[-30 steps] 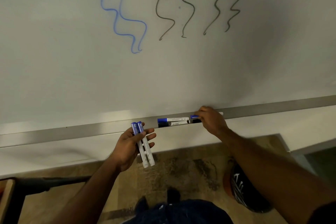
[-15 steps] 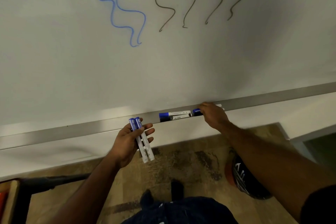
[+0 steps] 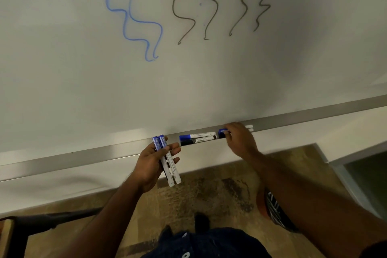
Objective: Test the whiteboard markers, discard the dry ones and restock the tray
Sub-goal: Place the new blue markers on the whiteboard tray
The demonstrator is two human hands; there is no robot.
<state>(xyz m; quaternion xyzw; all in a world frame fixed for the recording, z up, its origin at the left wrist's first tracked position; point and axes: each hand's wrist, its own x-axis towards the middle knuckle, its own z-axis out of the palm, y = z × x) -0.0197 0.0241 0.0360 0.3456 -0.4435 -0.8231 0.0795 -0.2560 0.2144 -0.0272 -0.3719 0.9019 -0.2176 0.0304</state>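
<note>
Starting at the near left: your left hand (image 3: pixel 151 165), clenched around two white-barrelled whiteboard markers with blue caps (image 3: pixel 167 159). They are held side by side, caps pointing toward the board, just in front of the tray.

Long grey metal tray (image 3: pixel 83 158), running along the bottom edge of the white whiteboard (image 3: pixel 83 79). Contents:
- One blue-capped white marker (image 3: pixel 196 135), lying lengthwise.
- One black-capped white marker (image 3: pixel 198 140), touching it on the near side.
- Just right of these, a second pair of markers (image 3: pixel 222 133) under your right hand (image 3: pixel 240 142), with a blue cap and a black cap showing at the left and white ends at the right.

The right hand lies over this pair with its fingers draped across. Motion blur leaves it unclear whether it is gripping or only resting.

Board surface: two wavy blue lines (image 3: pixel 125 16) at the left, four wavy black lines (image 3: pixel 209 6) to their right.

Below: brown mottled floor (image 3: pixel 209 190), dark shoes (image 3: pixel 201 220).
</note>
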